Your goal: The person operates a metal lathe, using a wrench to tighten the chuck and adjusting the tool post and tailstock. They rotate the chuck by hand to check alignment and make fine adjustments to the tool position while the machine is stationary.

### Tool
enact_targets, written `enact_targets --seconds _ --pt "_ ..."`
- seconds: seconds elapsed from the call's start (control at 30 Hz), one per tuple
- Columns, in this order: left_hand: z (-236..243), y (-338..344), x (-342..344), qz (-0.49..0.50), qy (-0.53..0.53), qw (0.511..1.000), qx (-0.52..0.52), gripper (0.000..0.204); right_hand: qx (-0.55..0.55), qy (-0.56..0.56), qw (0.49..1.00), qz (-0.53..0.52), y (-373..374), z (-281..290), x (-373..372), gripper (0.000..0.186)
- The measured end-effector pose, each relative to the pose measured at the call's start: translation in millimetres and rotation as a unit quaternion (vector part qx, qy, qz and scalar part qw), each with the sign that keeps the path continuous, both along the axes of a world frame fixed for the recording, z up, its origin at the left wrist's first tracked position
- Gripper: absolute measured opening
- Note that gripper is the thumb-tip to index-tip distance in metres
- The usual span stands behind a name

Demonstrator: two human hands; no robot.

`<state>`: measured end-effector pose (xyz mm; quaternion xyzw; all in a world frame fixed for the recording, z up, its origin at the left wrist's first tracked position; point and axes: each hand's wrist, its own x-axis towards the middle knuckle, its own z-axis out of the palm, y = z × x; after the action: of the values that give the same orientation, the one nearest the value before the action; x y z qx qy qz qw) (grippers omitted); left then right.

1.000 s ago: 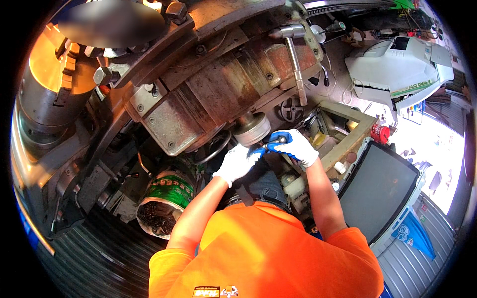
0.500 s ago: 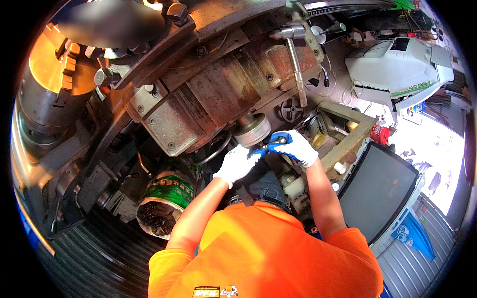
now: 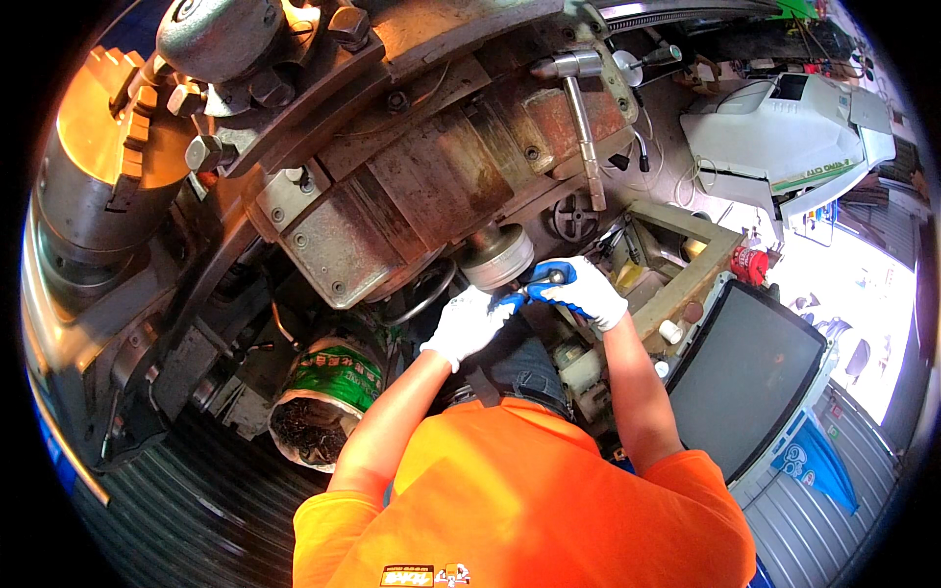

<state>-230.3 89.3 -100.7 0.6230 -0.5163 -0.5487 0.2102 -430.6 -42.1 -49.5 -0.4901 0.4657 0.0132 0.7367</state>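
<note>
Both of my hands wear white gloves with blue palms and meet just in front of a silvery ring-shaped dial (image 3: 498,260) on the near side of a large lathe. A dark crank handle with a rounded metal knob (image 3: 557,277) runs between them, below the dial. My right hand (image 3: 591,292) is closed around the knob end, its blue-coated fingers curled. At the other end of the handle my left hand (image 3: 470,323) is closed, its fingertips pressed on the handle near the dial. Part of the handle is hidden by the gloves.
A worn cross slide (image 3: 441,181) spans the lathe, with a chuck (image 3: 118,176) and tool post (image 3: 221,44) at the upper left. A clamp lever (image 3: 581,127) sticks out nearby. Below stands a green-and-white sack (image 3: 338,377) of dark shavings. At right are a wooden box (image 3: 686,284) and a dark-screened panel (image 3: 750,372).
</note>
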Motion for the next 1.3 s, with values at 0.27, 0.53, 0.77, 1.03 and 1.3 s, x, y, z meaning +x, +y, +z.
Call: enact_targets --seconds 0.27,0.53,0.77,1.03,1.3 --pt "1 -2 3 -0.053 -0.027 0.998 0.032 0.047 0.007 -0.002 1.000 -0.017 2 -2 0 0.025" --pt "8 -4 2 -0.003 -0.012 1.000 0.009 0.048 0.015 0.008 1.000 -0.016 3 -6 -2 0.025" --pt "5 -1 1 -0.003 -0.025 1.000 0.005 0.050 0.011 0.008 1.000 -0.007 2 -5 -2 0.028" --pt "8 -3 1 -0.001 -0.026 1.000 0.014 0.053 0.014 0.005 1.000 0.014 0 -6 -5 0.036" --pt "11 -5 1 0.002 -0.023 1.000 0.010 0.053 0.024 0.005 1.000 0.012 -1 -4 -4 0.040"
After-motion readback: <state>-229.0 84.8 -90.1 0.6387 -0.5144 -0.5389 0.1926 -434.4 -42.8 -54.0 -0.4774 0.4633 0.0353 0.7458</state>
